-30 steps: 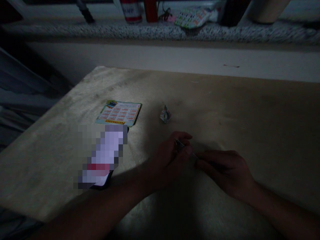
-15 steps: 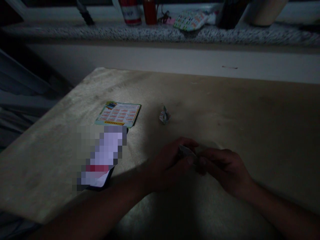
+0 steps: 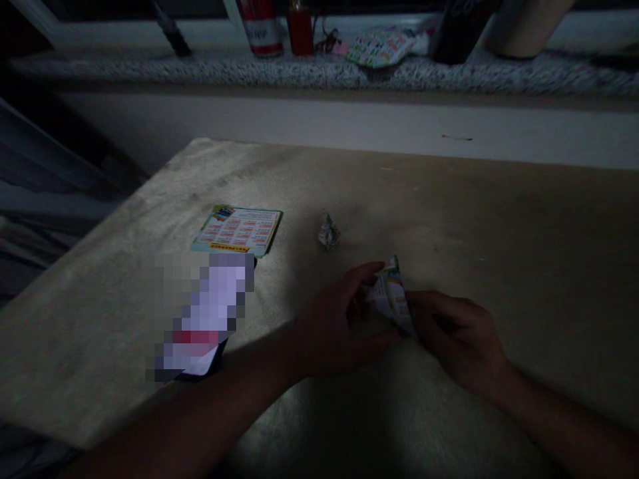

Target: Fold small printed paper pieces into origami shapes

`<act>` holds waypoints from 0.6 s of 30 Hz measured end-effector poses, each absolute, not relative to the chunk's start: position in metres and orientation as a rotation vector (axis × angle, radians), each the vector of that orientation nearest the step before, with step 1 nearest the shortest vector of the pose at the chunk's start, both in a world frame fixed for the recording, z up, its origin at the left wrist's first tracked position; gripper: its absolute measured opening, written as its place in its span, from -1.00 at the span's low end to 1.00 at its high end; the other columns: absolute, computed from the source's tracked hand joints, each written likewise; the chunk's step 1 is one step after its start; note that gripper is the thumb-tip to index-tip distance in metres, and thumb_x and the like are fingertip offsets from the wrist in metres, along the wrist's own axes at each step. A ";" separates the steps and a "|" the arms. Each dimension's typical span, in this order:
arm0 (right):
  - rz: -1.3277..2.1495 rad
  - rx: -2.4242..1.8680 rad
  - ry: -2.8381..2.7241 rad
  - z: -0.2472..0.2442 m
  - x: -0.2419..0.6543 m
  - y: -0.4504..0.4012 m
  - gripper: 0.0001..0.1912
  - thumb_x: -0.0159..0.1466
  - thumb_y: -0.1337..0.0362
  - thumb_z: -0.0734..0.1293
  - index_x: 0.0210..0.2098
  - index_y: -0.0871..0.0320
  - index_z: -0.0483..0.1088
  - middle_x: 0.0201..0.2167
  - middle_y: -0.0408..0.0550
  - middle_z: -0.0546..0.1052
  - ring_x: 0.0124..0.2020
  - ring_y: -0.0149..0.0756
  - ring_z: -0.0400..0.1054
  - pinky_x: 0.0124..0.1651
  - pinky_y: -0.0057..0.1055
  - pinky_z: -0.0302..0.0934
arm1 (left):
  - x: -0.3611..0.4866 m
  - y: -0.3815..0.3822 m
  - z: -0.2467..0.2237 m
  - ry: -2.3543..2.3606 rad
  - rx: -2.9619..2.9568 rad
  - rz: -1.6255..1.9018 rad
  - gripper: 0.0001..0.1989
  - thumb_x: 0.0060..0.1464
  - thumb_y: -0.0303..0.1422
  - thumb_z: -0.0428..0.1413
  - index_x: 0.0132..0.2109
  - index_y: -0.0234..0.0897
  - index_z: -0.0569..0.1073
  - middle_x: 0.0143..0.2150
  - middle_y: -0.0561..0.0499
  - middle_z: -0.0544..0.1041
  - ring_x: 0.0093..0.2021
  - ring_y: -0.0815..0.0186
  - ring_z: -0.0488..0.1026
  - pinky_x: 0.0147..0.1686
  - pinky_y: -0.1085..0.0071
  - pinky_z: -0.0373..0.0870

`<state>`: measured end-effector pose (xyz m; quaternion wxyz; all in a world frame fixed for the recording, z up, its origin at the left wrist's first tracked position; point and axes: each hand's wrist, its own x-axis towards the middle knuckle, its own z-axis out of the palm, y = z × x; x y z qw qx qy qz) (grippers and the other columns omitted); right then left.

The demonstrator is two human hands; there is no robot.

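Observation:
A folded piece of printed paper (image 3: 392, 296) stands between my two hands, its tip pointing up and its face toward my left. My right hand (image 3: 456, 339) is closed, thumb and fingers pinching the paper's right side. Around the paper's left side, my left hand (image 3: 329, 322) is open, thumb and fingers spread apart; whether its fingertips touch the paper I cannot tell. Beyond my hands a small folded paper piece (image 3: 328, 233) sits on the table.
On the left lie a stack of printed calendar cards (image 3: 237, 229) and a phone with a blurred screen (image 3: 207, 316). Along the back, the speckled windowsill (image 3: 309, 76) holds a red-and-white can (image 3: 262, 30), a red bottle (image 3: 299, 30) and a crumpled printed packet (image 3: 382, 46). The table (image 3: 539, 253) reaches the wall.
The folded paper has turned upright, showing its printed face. My left hand's fingers have spread apart from their closed grip, while my right hand keeps hold. The view has tilted slightly.

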<state>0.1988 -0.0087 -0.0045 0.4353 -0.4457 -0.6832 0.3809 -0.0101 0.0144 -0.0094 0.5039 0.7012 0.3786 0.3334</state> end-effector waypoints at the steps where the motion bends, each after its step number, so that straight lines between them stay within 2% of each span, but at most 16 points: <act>1: 1.016 -1.120 -1.626 -0.004 0.198 -0.008 -0.78 0.31 0.45 0.29 -0.23 0.10 0.58 -0.48 -0.15 0.61 -0.56 -0.45 0.43 -0.53 -0.59 0.29 | -0.010 0.015 -0.010 0.941 1.712 0.819 -0.18 -0.02 -0.22 0.36 0.33 -0.22 0.22 0.08 -0.16 0.52 -0.16 0.21 0.53 -0.20 0.30 0.50; 6: 1.320 -1.092 -1.392 -0.006 0.202 -0.009 -0.82 0.31 0.36 0.33 -0.23 0.07 0.59 -0.45 -0.12 0.60 -0.49 -0.38 0.43 -0.41 -0.51 0.34 | -0.012 0.020 -0.009 0.950 1.824 0.855 -0.42 0.09 -0.23 0.30 0.23 -0.24 0.40 -0.05 -0.09 0.57 -0.22 0.28 0.53 -0.26 0.39 0.46; 9: 1.442 -1.026 -1.393 -0.011 0.208 -0.010 -0.79 0.38 0.22 0.28 -0.19 0.09 0.57 -0.38 -0.06 0.57 -0.38 -0.29 0.43 -0.30 -0.40 0.36 | -0.013 0.022 -0.007 0.921 1.929 0.858 -0.44 0.12 -0.18 0.28 0.22 -0.23 0.43 -0.11 -0.06 0.59 -0.26 0.31 0.52 -0.27 0.41 0.44; 13: 1.461 -0.918 -1.641 -0.011 0.211 -0.009 -0.62 0.44 0.03 0.19 -0.26 0.15 0.50 -0.45 -0.10 0.42 -0.48 -0.35 0.24 -0.45 -0.42 0.16 | -0.014 0.022 -0.006 0.862 1.953 0.836 -0.44 0.13 -0.09 0.26 0.20 -0.23 0.47 -0.17 -0.06 0.61 -0.31 0.32 0.52 -0.31 0.43 0.43; 15: 1.406 -0.868 -1.731 -0.010 0.210 -0.008 -0.62 0.43 0.03 0.20 -0.31 0.15 0.47 -0.48 -0.13 0.36 -0.50 -0.37 0.19 -0.46 -0.42 0.11 | -0.013 0.021 -0.005 0.839 1.938 0.853 -0.46 0.12 -0.06 0.25 0.17 -0.24 0.49 -0.18 -0.07 0.62 -0.30 0.30 0.53 -0.29 0.42 0.44; 18: 1.355 -0.795 -1.828 -0.006 0.209 -0.007 -0.67 0.42 0.04 0.24 -0.27 0.14 0.46 -0.50 -0.14 0.37 -0.51 -0.36 0.22 -0.47 -0.41 0.11 | -0.012 0.018 -0.003 0.817 1.923 0.849 -0.49 0.15 -0.08 0.24 0.16 -0.24 0.51 -0.18 -0.08 0.64 -0.28 0.29 0.55 -0.26 0.42 0.45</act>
